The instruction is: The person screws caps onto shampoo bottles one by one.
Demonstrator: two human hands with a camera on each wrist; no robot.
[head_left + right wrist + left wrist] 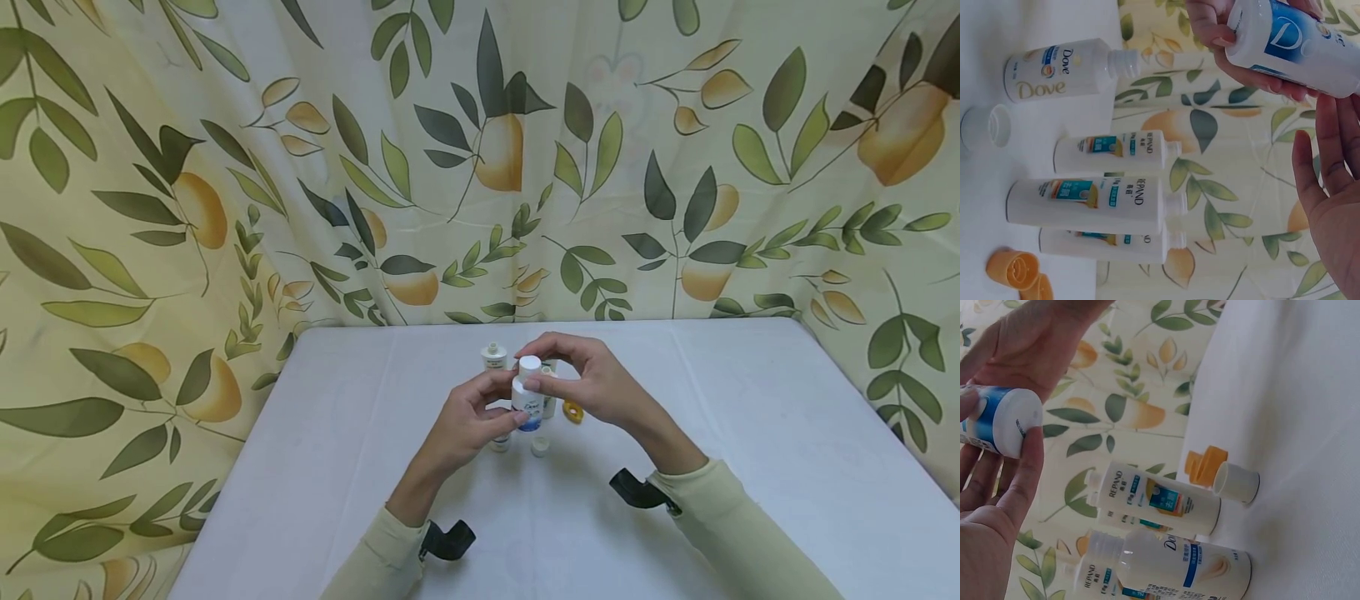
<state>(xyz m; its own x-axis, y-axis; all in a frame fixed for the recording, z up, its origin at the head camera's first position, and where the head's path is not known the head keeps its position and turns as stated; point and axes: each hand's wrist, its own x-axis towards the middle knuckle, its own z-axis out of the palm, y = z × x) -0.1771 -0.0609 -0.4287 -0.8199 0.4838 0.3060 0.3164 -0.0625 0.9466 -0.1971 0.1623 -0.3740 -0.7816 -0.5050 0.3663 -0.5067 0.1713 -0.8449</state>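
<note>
Over the table, a white Dove bottle with a blue lower band [528,400] is held upright between both hands. My left hand [474,414] grips its body, the thumb lying across the front. At the top, my right hand [603,385] pinches the white cap [529,365] between thumb and fingers. The left wrist view shows the underside of this bottle [1017,422]. In the right wrist view its blue Dove label [1291,37] faces out, and the cap end runs out of frame.
Behind and below the hands stand several white REPAND bottles [1088,201] with bare necks. A second Dove bottle [1057,70], also uncapped, stands nearer me. Beside them on the white tablecloth [315,467] lie a white cap [540,447] and orange caps [1013,269]. A patterned curtain [450,250] hangs behind.
</note>
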